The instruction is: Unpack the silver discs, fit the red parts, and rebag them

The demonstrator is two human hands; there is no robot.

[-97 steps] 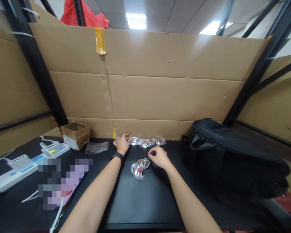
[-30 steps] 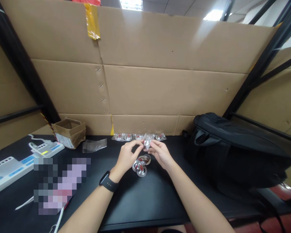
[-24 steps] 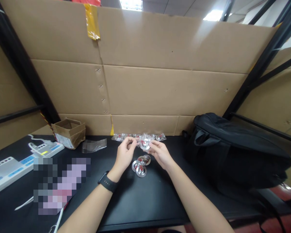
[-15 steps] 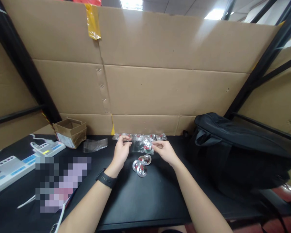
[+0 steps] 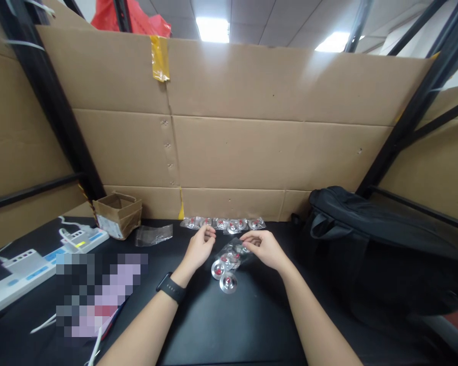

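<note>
My right hand point(image 5: 265, 249) pinches a clear plastic bag point(image 5: 229, 250) between thumb and fingertips. The bag slants down to the left over a small cluster of shiny metal discs point(image 5: 228, 283) with red centres. Through the film some discs show, but I cannot tell whether one lies inside the bag or only beneath it. My left hand point(image 5: 200, 248), with a black watch on its wrist, hovers left of the bag. Its fingers are loosely curled and hold nothing that shows. Beyond both hands, a row of bagged discs point(image 5: 256, 223) lies along the cardboard wall.
A flat clear bag point(image 5: 153, 235) lies at the left, near an open cardboard box point(image 5: 119, 216). A white power strip point(image 5: 41, 272) and a blurred-out object point(image 5: 107, 295) occupy the left side. A large black bag point(image 5: 370, 249) stands at the right.
The clear bag in my right hand has come down from the row towards the loose discs. A disc now shows at the middle of the row's near side. The camera view has tilted up slightly.
</note>
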